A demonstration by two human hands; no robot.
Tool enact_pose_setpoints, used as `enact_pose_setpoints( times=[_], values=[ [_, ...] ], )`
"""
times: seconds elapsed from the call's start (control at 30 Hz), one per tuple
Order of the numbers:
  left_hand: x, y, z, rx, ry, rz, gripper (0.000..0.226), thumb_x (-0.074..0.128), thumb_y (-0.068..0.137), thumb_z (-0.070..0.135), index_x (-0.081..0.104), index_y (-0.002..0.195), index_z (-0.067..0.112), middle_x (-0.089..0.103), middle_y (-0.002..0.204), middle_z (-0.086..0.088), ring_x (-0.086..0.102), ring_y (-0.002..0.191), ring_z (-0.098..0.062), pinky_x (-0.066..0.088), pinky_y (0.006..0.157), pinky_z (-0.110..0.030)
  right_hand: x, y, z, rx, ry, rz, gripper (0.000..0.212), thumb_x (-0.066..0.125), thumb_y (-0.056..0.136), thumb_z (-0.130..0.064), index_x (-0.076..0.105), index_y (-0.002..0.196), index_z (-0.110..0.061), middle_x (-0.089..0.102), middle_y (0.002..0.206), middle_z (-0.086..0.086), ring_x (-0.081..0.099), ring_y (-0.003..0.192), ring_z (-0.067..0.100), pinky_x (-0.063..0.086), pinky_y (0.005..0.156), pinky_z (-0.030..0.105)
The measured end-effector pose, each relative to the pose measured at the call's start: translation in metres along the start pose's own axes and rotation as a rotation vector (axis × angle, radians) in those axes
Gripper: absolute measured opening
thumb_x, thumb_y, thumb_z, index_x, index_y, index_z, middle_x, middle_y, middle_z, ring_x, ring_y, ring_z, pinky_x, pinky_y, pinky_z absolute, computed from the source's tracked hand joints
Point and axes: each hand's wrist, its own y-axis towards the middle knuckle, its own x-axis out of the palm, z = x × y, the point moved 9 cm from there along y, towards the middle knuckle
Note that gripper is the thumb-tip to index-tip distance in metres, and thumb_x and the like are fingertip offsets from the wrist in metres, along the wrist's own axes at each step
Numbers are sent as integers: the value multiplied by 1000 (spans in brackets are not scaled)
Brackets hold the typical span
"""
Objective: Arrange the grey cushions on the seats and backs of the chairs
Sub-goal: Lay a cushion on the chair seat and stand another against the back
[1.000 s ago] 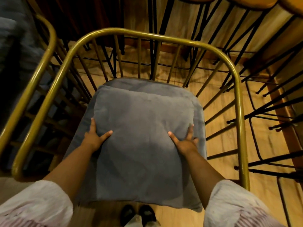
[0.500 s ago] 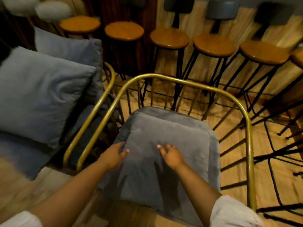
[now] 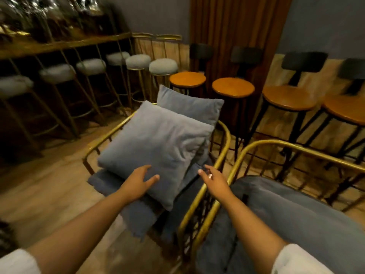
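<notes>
Two gold-framed chairs stand side by side. The left chair point(image 3: 224, 155) holds a seat cushion point(image 3: 138, 216) with two square grey cushions piled on it: a front one point(image 3: 158, 143) lying tilted and a rear one point(image 3: 189, 107) behind it. My left hand point(image 3: 138, 180) lies open on the front cushion's near edge. My right hand point(image 3: 214, 179) hovers open above the left chair's right rail, close to that cushion's right corner, holding nothing. The right chair point(image 3: 296, 149) carries a flat grey seat cushion point(image 3: 286, 218).
A row of wooden round stools with black legs point(image 3: 233, 88) stands behind the chairs. Grey padded gold stools point(image 3: 164, 66) line a bar counter point(image 3: 59, 46) at the left. A brown curtain point(image 3: 237, 22) hangs at the back. Wooden floor lies at the lower left.
My view has swung left from the right chair to the left chair. Both hands left the right chair's seat cushion and moved over to the piled cushions.
</notes>
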Motion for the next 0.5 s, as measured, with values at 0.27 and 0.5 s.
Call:
enact_pose_setpoints(
  times=[0.27, 0.5],
  values=[
    [-85, 100, -81, -94, -77, -4, 63, 51, 92, 40, 32, 145, 11, 35, 152, -11, 34, 139, -28, 28, 112, -36, 82, 78, -27, 213, 262, 55, 76, 58, 82, -53, 40, 139, -5, 50, 139, 14, 48, 127, 31, 39, 105, 40],
    [-92, 230, -120, -196, -272, 38, 67, 50, 93, 36, 22, 149, 11, 30, 155, -13, 32, 140, -32, 29, 112, -40, 102, 186, -11, 349, 410, 374, 140, 64, 39, -86, 17, 150, -14, 33, 154, 11, 34, 140, 32, 29, 114, 47]
  ],
)
